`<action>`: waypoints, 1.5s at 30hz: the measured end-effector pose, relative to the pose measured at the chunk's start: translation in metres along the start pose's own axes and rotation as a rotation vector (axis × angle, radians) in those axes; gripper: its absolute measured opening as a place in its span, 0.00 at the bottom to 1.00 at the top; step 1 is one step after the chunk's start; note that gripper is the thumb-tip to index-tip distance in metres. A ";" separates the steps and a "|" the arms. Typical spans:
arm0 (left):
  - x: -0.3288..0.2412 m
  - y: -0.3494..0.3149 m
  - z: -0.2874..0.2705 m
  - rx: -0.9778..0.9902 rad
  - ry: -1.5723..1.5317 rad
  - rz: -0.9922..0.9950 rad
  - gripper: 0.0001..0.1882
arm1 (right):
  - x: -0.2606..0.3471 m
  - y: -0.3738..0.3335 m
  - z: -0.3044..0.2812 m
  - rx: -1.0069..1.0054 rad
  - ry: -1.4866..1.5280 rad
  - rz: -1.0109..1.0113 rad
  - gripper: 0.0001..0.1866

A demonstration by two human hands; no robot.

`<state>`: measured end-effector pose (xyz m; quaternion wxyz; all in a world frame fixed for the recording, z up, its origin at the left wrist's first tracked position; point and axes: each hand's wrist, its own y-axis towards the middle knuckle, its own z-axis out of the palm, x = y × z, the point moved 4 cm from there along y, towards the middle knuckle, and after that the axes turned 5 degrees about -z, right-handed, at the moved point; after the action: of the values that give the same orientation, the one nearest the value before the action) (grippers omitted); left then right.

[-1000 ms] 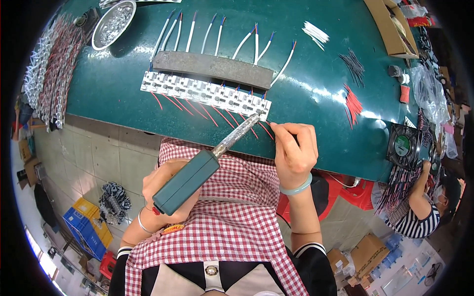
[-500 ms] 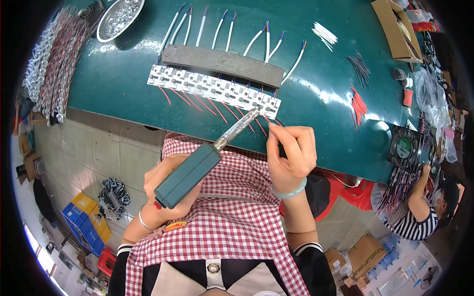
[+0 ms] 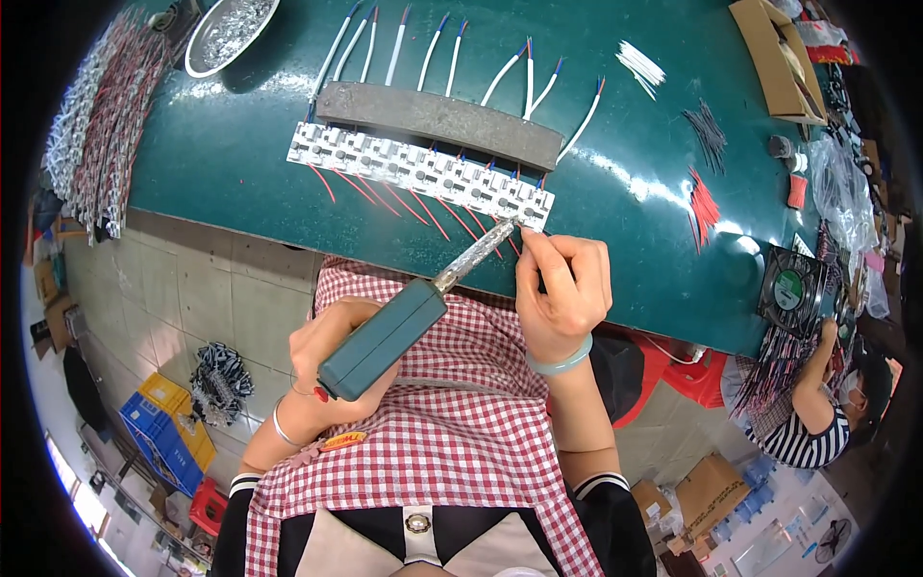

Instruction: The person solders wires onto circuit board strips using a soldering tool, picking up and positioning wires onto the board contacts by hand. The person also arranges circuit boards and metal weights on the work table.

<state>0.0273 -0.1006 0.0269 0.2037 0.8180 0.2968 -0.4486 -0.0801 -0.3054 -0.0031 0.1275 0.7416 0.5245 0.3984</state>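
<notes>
My left hand (image 3: 322, 346) is closed around the green handle of a soldering iron (image 3: 389, 332). Its metal tip touches the near edge of a strip of white circuit boards (image 3: 413, 173), close to the right end. Beside that tip, my right hand (image 3: 565, 288) pinches at the strip's edge; a red wire seems to be between the fingertips, mostly hidden by them. Several red wires (image 3: 413, 207) stick out from the strip's near side. A grey bar (image 3: 442, 120) lies along the far side, across white cables (image 3: 397, 48) with red and blue ends.
On the green table (image 3: 615, 260) are a metal bowl (image 3: 194, 69) of shiny bits and a big wire bundle (image 3: 101, 125) at left. White (image 3: 639, 65), black (image 3: 707, 135) and red (image 3: 703, 202) short pieces lie at right, near a fan (image 3: 790, 287). Another person (image 3: 808, 413) works at far right.
The soldering iron has moved slightly right and its tip now sits nearer the strip's corner. My right hand's fingertips have come up against the strip's edge, beside the tip.
</notes>
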 end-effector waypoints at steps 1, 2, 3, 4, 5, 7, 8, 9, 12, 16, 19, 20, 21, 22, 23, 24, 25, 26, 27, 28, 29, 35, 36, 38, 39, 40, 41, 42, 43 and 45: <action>0.000 0.000 0.000 0.003 -0.001 0.003 0.16 | 0.000 0.000 0.000 0.004 0.004 0.003 0.18; 0.000 0.000 0.000 0.005 -0.001 0.002 0.16 | 0.000 0.000 0.000 0.005 0.004 0.004 0.18; 0.000 0.001 0.000 0.008 -0.004 0.000 0.15 | 0.000 0.001 0.000 0.006 0.001 0.001 0.18; -0.001 0.001 0.000 0.012 -0.006 -0.003 0.15 | 0.000 0.001 0.001 0.007 -0.001 -0.003 0.18; 0.000 0.001 0.000 0.013 -0.005 -0.004 0.15 | 0.000 0.001 0.000 0.008 0.000 -0.002 0.18; -0.001 0.002 0.001 0.027 0.017 0.015 0.14 | 0.000 0.001 0.000 0.009 0.000 0.000 0.17; -0.001 0.002 0.001 0.028 0.019 0.015 0.14 | 0.000 0.001 0.000 0.008 0.002 0.002 0.17; -0.001 0.002 0.001 0.011 0.009 0.010 0.13 | 0.000 0.001 0.000 0.008 0.000 0.001 0.17; -0.003 0.001 -0.001 -0.025 0.017 0.056 0.12 | 0.000 0.002 0.001 0.007 -0.003 -0.002 0.17; -0.009 -0.002 -0.007 -0.050 0.064 0.112 0.12 | 0.000 0.001 0.001 0.010 -0.021 -0.004 0.17; -0.010 -0.004 -0.009 -0.075 0.066 0.096 0.13 | 0.000 0.001 -0.001 0.030 -0.014 0.020 0.17; -0.010 -0.003 -0.009 -0.075 0.066 0.098 0.13 | -0.001 0.002 -0.003 0.029 -0.015 0.019 0.17; -0.010 -0.003 -0.010 -0.079 0.065 0.103 0.13 | -0.001 0.003 -0.004 0.052 0.007 0.033 0.16; -0.010 -0.003 -0.011 -0.083 0.064 0.108 0.13 | -0.002 0.003 -0.006 0.076 0.028 0.047 0.15; -0.010 -0.004 -0.012 -0.084 0.064 0.108 0.13 | -0.002 0.003 -0.013 0.096 0.035 0.086 0.14; -0.009 -0.004 -0.013 -0.083 0.068 0.085 0.13 | -0.002 0.002 -0.022 0.118 0.045 0.121 0.13; -0.007 -0.005 -0.015 -0.081 0.068 0.062 0.13 | -0.004 0.000 -0.032 0.130 0.062 0.184 0.12; -0.006 -0.006 -0.016 -0.086 0.067 0.060 0.13 | -0.004 -0.002 -0.041 0.139 0.042 0.231 0.12; -0.004 -0.007 -0.017 -0.093 0.046 0.021 0.13 | -0.001 -0.002 -0.050 0.105 0.042 0.278 0.12; -0.002 -0.007 -0.018 -0.100 0.025 -0.018 0.13 | 0.002 0.001 -0.056 0.071 0.043 0.324 0.13; -0.001 -0.007 -0.019 -0.104 0.026 -0.020 0.13 | 0.007 0.004 -0.057 0.040 0.052 0.303 0.14; -0.002 -0.004 -0.019 -0.099 0.044 0.018 0.14 | 0.016 0.016 -0.008 -0.022 0.199 0.125 0.13; -0.001 -0.005 -0.019 -0.094 0.045 0.019 0.14 | 0.014 0.014 0.002 -0.030 0.206 0.123 0.13; 0.001 -0.006 -0.019 -0.092 0.045 0.019 0.14 | 0.010 0.009 0.014 -0.047 0.186 0.115 0.12; 0.002 -0.008 -0.019 -0.094 0.038 0.005 0.14 | 0.010 0.007 0.017 -0.038 0.144 0.121 0.12; 0.004 -0.009 -0.019 -0.095 0.030 -0.009 0.14 | 0.010 0.007 0.018 -0.030 0.102 0.128 0.11; 0.004 -0.009 -0.018 -0.096 0.028 -0.011 0.14 | 0.010 0.008 0.018 -0.027 0.102 0.127 0.11; 0.005 -0.010 -0.019 -0.091 0.033 -0.028 0.14 | 0.011 0.009 0.019 -0.024 0.094 0.114 0.11; 0.006 -0.010 -0.018 -0.084 0.037 -0.044 0.14 | 0.011 0.010 0.019 -0.022 0.086 0.102 0.11; 0.007 -0.009 -0.018 -0.077 0.032 -0.038 0.14 | 0.011 0.009 0.019 -0.015 0.078 0.098 0.11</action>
<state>0.0355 -0.0815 0.0300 0.2220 0.8108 0.3325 -0.4275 -0.0588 -0.2953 -0.0044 0.0926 0.7493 0.4892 0.4366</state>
